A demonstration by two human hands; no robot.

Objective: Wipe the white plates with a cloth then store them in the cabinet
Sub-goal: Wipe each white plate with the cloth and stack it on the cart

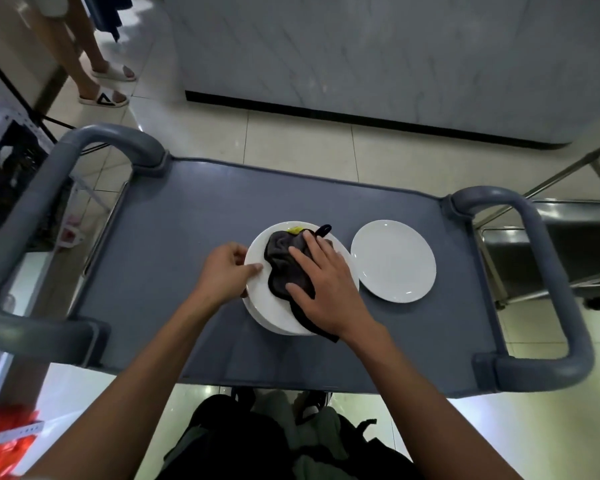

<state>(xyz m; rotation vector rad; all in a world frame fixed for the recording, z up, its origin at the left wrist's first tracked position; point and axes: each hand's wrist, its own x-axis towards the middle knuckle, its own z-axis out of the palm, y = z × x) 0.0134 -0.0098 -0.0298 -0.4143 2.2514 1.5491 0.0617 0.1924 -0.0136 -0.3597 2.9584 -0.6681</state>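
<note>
A stack of white plates [274,311] sits in the middle of the grey cart top [174,244]. A dark grey cloth [283,261] with a yellow tag and a hanging loop lies bunched on the top plate. My right hand [321,285] presses flat on the cloth, fingers spread and pointing away from me. My left hand [227,271] grips the stack's left rim, thumb on the top plate and fingers curled at the edge. A single white plate [394,261] lies alone just right of the stack.
The cart has thick grey handles at the left [35,209] and right [548,282]. A marble-faced counter [378,64] stands beyond it. A person's legs in sandals [101,81] are at the far left. A steel trolley [568,230] is on the right.
</note>
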